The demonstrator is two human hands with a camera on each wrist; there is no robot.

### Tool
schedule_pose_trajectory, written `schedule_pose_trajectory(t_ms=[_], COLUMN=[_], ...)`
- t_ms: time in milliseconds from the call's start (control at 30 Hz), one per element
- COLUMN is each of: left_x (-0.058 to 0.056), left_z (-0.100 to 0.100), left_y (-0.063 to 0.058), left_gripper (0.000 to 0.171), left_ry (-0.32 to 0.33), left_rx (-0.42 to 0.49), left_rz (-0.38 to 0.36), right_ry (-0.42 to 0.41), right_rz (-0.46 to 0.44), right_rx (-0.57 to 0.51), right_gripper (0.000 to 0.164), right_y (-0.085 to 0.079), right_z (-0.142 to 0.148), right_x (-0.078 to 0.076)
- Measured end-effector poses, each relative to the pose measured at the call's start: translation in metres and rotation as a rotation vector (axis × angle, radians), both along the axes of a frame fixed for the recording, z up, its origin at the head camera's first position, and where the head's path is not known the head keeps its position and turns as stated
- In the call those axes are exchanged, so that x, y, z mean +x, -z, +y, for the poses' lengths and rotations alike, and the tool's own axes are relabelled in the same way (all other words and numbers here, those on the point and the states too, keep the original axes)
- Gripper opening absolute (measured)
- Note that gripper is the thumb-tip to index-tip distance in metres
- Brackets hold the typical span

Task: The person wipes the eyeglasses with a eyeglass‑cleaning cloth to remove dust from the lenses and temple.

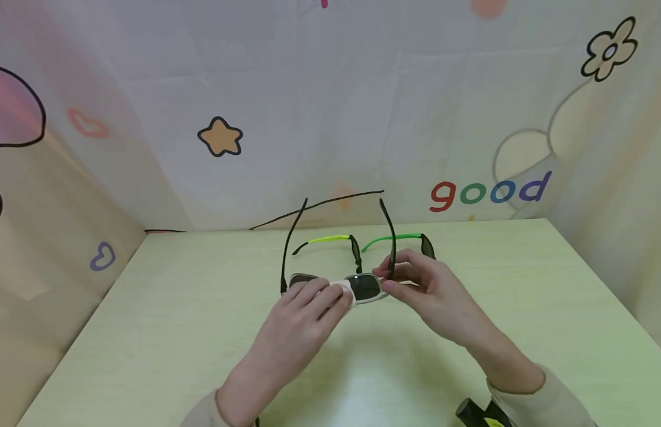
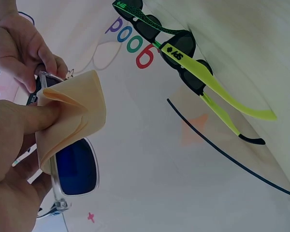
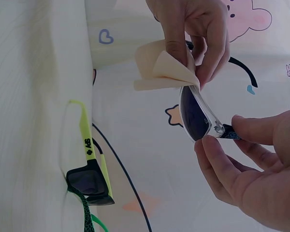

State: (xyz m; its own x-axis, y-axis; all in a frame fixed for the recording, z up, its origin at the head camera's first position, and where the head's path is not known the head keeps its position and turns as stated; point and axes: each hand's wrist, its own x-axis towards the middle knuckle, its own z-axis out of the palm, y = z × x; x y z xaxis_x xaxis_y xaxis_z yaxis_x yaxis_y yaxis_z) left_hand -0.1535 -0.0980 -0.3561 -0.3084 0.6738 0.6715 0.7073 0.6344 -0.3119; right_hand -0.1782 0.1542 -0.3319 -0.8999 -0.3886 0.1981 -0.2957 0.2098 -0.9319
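Observation:
Clear-framed sunglasses with dark lenses and black arms are held up between both hands, their arms pointing away toward the backdrop. My left hand pinches a folded pale cloth over the frame near the bridge, thumb on one side and fingers behind. The cloth hides part of one lens, while the other lens shows bare in the left wrist view. At the opposite end, my right hand grips the frame by the hinge, with thumb and fingers around the corner and the black arm.
Behind the hands on the pale table lie sunglasses with yellow-green arms and, to their right, sunglasses with green arms. A black object with a yellow patch sits by the right sleeve. A printed cloth backdrop rises behind the table.

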Motion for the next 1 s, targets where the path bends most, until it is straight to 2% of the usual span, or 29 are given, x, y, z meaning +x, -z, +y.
schedule_pose_trajectory(t_ms=[267, 467, 733, 833, 1000], left_x=[-0.001, 0.001, -0.001, -0.003, -0.004], left_z=[0.006, 0.010, 0.014, 0.014, 0.017], left_y=[0.002, 0.004, 0.005, 0.004, 0.003], left_gripper=[0.020, 0.038, 0.049, 0.052, 0.041], left_ry=[0.009, -0.014, -0.025, -0.043, -0.046], left_rx=[0.004, -0.028, -0.018, -0.035, -0.044], left_rz=[-0.042, -0.138, -0.177, -0.173, -0.088], right_ry=[-0.004, -0.003, -0.028, -0.031, -0.035], right_rz=[0.030, 0.050, 0.095, 0.102, 0.090], right_rx=[0.034, 0.053, 0.050, 0.050, 0.039], right_gripper=[0.018, 0.020, 0.018, 0.017, 0.019], right_y=[0.001, 0.002, 0.003, 0.003, 0.001], right_z=[-0.005, -0.007, -0.011, -0.013, -0.013], right_x=[0.001, 0.001, 0.000, 0.000, 0.000])
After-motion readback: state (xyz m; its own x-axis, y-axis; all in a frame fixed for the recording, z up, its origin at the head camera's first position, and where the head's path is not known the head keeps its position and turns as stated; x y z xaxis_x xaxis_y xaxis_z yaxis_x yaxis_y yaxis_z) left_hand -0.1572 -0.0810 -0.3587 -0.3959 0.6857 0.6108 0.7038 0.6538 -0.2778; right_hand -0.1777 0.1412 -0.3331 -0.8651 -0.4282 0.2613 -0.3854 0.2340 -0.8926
